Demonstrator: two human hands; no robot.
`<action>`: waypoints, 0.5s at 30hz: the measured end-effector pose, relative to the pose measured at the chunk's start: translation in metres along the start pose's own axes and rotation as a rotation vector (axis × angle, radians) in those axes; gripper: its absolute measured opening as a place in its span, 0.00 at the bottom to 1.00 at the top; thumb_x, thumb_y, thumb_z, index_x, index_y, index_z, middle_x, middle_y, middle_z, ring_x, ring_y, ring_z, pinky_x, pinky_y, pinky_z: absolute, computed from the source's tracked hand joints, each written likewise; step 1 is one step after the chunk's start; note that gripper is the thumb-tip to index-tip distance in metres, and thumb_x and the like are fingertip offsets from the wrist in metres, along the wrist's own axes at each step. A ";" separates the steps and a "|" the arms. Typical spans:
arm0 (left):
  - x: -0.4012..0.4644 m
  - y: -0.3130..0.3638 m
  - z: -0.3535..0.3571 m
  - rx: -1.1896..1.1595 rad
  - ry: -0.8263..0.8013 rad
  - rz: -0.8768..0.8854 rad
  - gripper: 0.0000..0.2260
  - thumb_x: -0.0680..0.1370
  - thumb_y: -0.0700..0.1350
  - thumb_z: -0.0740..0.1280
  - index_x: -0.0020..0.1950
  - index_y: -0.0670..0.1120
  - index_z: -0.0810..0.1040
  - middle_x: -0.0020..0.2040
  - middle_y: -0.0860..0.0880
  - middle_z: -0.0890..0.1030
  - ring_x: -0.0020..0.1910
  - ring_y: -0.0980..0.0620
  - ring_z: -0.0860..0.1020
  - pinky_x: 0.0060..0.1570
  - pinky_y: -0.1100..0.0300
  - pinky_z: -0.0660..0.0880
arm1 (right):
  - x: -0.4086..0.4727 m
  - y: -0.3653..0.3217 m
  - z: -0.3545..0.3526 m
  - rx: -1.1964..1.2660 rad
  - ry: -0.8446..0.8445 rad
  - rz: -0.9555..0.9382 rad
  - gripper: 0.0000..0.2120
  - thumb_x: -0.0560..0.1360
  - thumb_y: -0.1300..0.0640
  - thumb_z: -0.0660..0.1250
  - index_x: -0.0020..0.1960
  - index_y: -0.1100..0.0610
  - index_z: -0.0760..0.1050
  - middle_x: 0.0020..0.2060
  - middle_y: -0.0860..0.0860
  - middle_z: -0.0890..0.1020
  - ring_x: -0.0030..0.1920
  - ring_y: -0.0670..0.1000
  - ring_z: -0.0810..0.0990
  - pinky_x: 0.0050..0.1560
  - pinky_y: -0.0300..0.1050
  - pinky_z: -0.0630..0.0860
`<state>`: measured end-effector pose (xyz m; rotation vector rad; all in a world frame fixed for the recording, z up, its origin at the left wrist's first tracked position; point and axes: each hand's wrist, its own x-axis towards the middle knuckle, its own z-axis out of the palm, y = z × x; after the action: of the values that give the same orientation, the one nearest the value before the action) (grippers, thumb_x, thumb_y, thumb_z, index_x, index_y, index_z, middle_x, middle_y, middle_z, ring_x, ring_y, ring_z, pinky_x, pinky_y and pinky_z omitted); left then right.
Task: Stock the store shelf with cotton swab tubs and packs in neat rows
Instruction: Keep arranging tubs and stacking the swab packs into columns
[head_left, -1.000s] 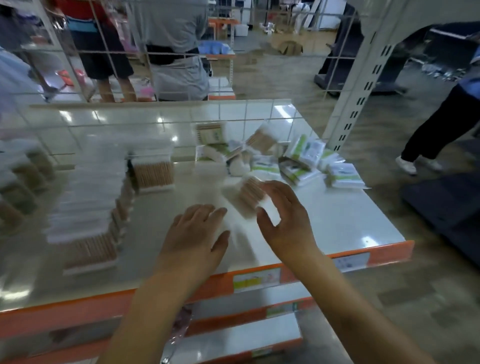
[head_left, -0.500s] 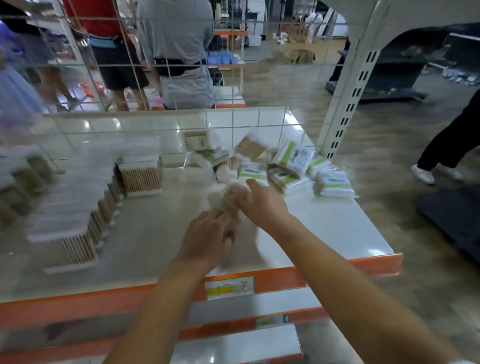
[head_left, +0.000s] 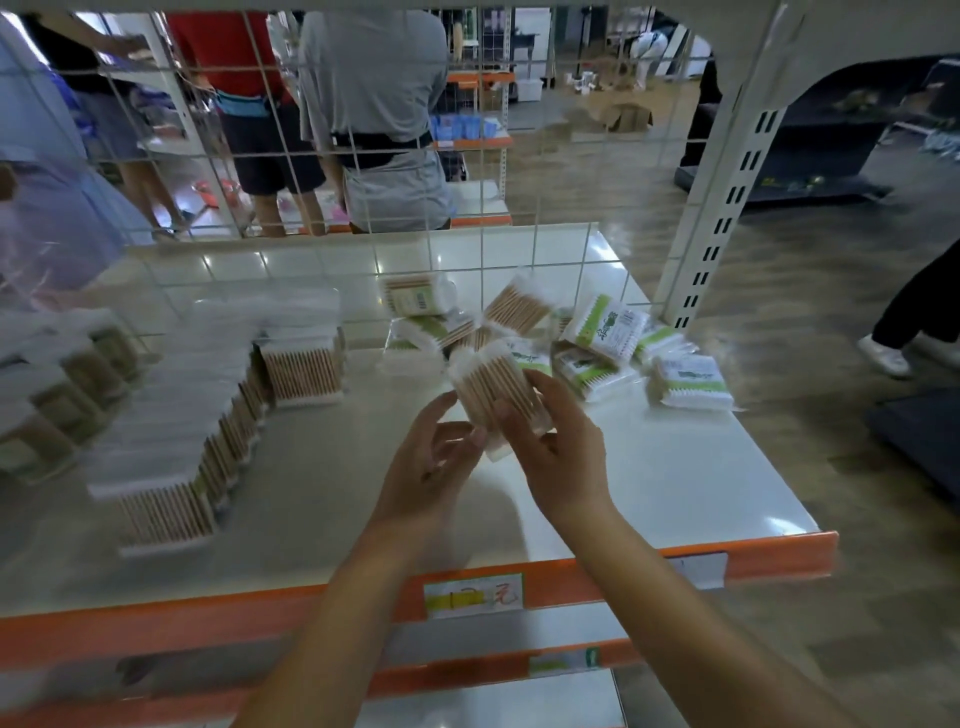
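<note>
on my far left the rows of cotton swab tubs stand packed on the white shelf, running from the front edge back toward the wire grid panel, their near ends blurred. the rearmost tub stands at the head of the nearest row. my left hand is lifted above the middle of the shelf, fingers loosely spread, their tips touching the lower left side of the swab pack. i cannot tell whether they truly clasp it. the pack is held above the shelf, tilted, cotton ends up and away from me. my right hand grips it from the right, thumb across its front and fingers curled behind. beyond the pack, a loose heap of packs with green labels lies jumbled at the back right of the shelf, one pack lying flat at the heap's right edge. along the front runs the orange rail with a price tag.
</note>
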<state>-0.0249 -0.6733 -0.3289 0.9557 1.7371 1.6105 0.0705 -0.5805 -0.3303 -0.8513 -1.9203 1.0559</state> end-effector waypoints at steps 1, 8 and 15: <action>0.000 0.004 0.003 -0.110 0.000 0.007 0.20 0.70 0.51 0.68 0.61 0.52 0.71 0.45 0.55 0.83 0.46 0.61 0.80 0.45 0.67 0.76 | -0.006 -0.004 -0.001 0.051 -0.002 0.007 0.20 0.74 0.49 0.67 0.63 0.55 0.73 0.47 0.45 0.80 0.43 0.46 0.79 0.38 0.34 0.75; -0.006 0.012 0.012 -0.441 -0.053 0.056 0.18 0.63 0.48 0.72 0.52 0.48 0.80 0.48 0.46 0.83 0.50 0.47 0.81 0.43 0.60 0.77 | -0.027 -0.016 -0.013 0.290 0.035 0.045 0.20 0.70 0.48 0.66 0.60 0.53 0.75 0.44 0.45 0.83 0.44 0.44 0.81 0.40 0.39 0.78; -0.011 0.016 0.018 -0.474 -0.074 0.068 0.15 0.62 0.48 0.72 0.49 0.52 0.83 0.47 0.47 0.84 0.49 0.48 0.82 0.42 0.61 0.77 | -0.032 -0.019 -0.021 0.311 0.073 0.017 0.19 0.68 0.40 0.65 0.56 0.44 0.76 0.47 0.43 0.82 0.48 0.44 0.79 0.45 0.36 0.75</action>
<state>-0.0020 -0.6715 -0.3154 0.8309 1.2007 1.8875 0.1002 -0.6072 -0.3157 -0.7200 -1.6354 1.2747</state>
